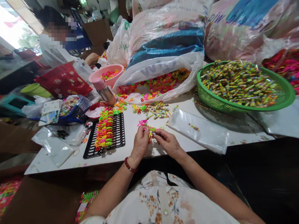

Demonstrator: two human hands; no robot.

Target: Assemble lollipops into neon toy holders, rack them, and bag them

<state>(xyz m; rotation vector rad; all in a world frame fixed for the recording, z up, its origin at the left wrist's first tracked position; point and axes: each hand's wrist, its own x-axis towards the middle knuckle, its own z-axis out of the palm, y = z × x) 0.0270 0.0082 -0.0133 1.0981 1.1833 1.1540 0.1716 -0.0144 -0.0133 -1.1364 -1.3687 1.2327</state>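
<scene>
My left hand (140,141) and my right hand (167,142) meet over the near edge of the white table (140,152). Both pinch a small cluster of bright plastic pieces (150,130), yellow, green and pink, held between the fingertips. A red bead bracelet (130,166) circles my left wrist. To the left lies a black grid rack (118,133) carrying a row of neon plastic rings (104,127). Loose coloured pieces (155,110) lie scattered just beyond my hands.
A green basket (243,107) of multicoloured small tubes sits at the right. A flat clear bag (201,130) lies beside my right hand. Big plastic sacks (163,40) spill neon rings. A pink bowl (109,74) and metal bottle (106,91) stand at the left. Another person (58,43) sits beyond.
</scene>
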